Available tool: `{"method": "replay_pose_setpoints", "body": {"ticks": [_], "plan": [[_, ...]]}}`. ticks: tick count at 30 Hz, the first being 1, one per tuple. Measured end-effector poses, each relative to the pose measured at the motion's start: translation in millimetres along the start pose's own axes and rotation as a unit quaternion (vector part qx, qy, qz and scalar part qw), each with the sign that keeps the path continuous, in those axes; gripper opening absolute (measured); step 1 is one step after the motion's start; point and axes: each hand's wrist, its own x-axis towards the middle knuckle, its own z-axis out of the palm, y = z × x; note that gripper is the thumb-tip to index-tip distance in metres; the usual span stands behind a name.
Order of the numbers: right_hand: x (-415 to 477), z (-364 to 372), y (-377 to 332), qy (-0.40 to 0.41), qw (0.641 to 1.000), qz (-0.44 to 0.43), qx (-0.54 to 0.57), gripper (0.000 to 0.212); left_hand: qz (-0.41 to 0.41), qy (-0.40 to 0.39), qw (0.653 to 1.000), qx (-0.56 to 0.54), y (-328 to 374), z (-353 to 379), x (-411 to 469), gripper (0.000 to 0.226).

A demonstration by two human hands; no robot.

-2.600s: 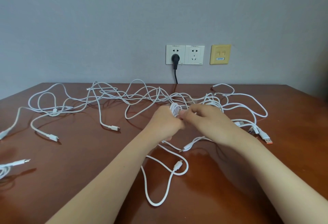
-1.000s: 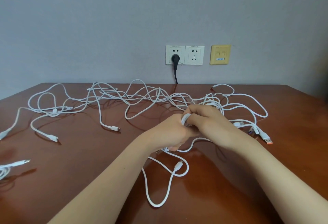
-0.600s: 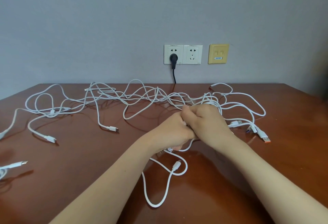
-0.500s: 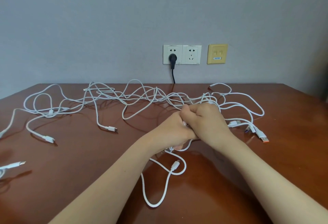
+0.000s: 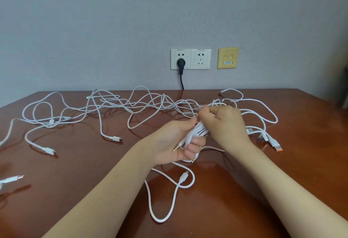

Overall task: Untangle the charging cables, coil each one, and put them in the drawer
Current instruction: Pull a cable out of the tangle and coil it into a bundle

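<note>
Coiling step: left hand (image 5: 173, 143) grips a white cable coil (image 5: 197, 132), its gold jack plugs (image 5: 176, 148) protruding near the palm. Right hand (image 5: 226, 122), just above, pinches the coil's upper end. Tangled cables (image 5: 146, 104) lie beyond both hands on the surface (image 5: 75, 181). Next move probably calls for securing the coil; no drawer is in view.

Grey wall (image 5: 94, 30) w/ outlets (image 5: 190, 59), brown wood table (image 5: 282, 162).

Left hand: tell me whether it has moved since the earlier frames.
Yes. The left hand, gripping the coiled cable, has rolled palm-up and come slightly nearer, away from the wall socket.
</note>
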Motion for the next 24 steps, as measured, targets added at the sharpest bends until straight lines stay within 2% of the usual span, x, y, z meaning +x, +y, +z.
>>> {"method": "replay_pose_setpoints", "body": {"ticks": [3,5,9,16,20,22,24], "plan": [[-2.1,-0.2,-4.0,0.029,0.999,0.009,-0.039,0.051,-0.036,-0.057,0.997,-0.03,-0.3,-6.1,2.5,0.039],[-3.4,0.7,-5.6,0.038,0.996,0.016,-0.076,0.044,-0.043,-0.067,0.997,-0.018,3.0,-5.0,-0.7,0.035],[-3.0,-2.2,-4.6,0.048,0.995,0.035,-0.086,0.046,-0.041,-0.04,0.996,0.065,5.1,-2.1,-3.4,0.028],[-3.5,3.6,-5.4,0.0,0.992,0.043,-0.115,0.034,-0.102,0.031,0.971,0.212,5.7,-1.2,-3.0,0.037],[-1.4,1.9,2.4,-0.019,0.998,0.026,-0.05,0.043,-0.054,0.079,0.964,0.25,3.6,1.4,-0.6,0.037],[0.1,-0.7,6.1,-0.035,0.999,-0.002,0.01,0.036,-0.04,0.106,0.958,0.263,4.8,0.6,1.7,0.037],[2.7,-5.4,7.0,-0.042,0.997,0.01,0.07,0.025,-0.036,0.139,0.952,0.271,6.9,-2.7,4.3,0.035]]}}
